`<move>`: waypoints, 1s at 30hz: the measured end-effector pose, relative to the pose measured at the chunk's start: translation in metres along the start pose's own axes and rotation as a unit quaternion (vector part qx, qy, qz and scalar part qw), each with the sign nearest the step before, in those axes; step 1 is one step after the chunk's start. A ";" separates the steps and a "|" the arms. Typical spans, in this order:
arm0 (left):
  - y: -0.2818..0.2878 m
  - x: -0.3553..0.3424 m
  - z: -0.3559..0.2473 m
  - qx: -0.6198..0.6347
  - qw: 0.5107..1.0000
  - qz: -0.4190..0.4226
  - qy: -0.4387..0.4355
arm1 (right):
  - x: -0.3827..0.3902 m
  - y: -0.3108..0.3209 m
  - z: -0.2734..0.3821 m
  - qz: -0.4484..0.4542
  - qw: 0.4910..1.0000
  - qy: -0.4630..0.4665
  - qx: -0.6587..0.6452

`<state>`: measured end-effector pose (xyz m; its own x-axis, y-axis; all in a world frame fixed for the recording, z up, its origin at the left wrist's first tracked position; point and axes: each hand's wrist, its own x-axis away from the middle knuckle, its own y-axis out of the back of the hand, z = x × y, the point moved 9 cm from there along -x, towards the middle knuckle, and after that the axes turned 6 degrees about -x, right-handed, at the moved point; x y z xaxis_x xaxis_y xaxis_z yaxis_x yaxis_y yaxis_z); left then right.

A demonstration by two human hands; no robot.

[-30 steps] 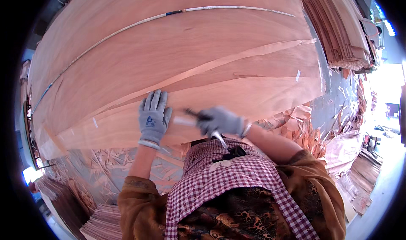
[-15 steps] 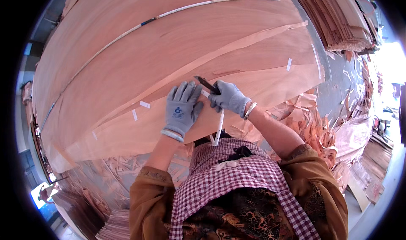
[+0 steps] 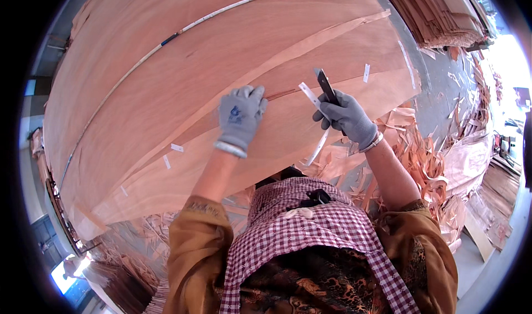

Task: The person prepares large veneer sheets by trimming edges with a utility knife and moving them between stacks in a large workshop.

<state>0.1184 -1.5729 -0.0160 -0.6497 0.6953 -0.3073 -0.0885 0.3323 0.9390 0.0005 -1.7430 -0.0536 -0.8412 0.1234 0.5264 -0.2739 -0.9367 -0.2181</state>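
Note:
My right hand (image 3: 348,117), in a grey glove, is raised over the near part of a large reddish wood veneer sheet (image 3: 221,59). It is closed around a dark-handled knife (image 3: 327,87), whose blade points up and away. The same hand holds a long white paper tape strip (image 3: 310,94), and its loose end hangs below the fingers. My left hand (image 3: 239,117), also gloved, rests on the veneer beside a dark seam with its fingers curled in. Its fingertips are hidden, so whatever they grip cannot be made out.
Short white tape pieces (image 3: 177,147) stick to the veneer. A long thin white rod (image 3: 221,9) curves across its far part. Stacked veneer sheets (image 3: 429,15) stand at far right. Torn veneer scraps (image 3: 413,161) heap along the near right edge.
My right hand has moved right, away from my left, lifting the knife and tape strip. The fingers of my left hand, stretched flat before, are now curled. The view has shifted slightly.

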 end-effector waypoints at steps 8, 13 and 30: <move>-0.035 -0.015 0.002 -0.055 0.993 0.093 0.038 | -0.005 0.013 -0.004 -0.016 1.000 0.015 -0.015; -0.025 -0.015 -0.007 -0.066 0.997 0.049 0.006 | -0.016 0.012 0.000 -0.034 0.999 0.026 -0.013; 0.003 0.021 -0.004 0.005 0.998 -0.051 -0.033 | -0.038 0.004 0.007 -0.018 0.997 0.001 0.078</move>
<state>0.1015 -1.5604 -0.0193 -0.5865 0.6980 -0.4109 -0.1436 0.4096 0.9009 0.0346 -1.7538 -0.0692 -0.8333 0.1589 0.5295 -0.2290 -0.9710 -0.0690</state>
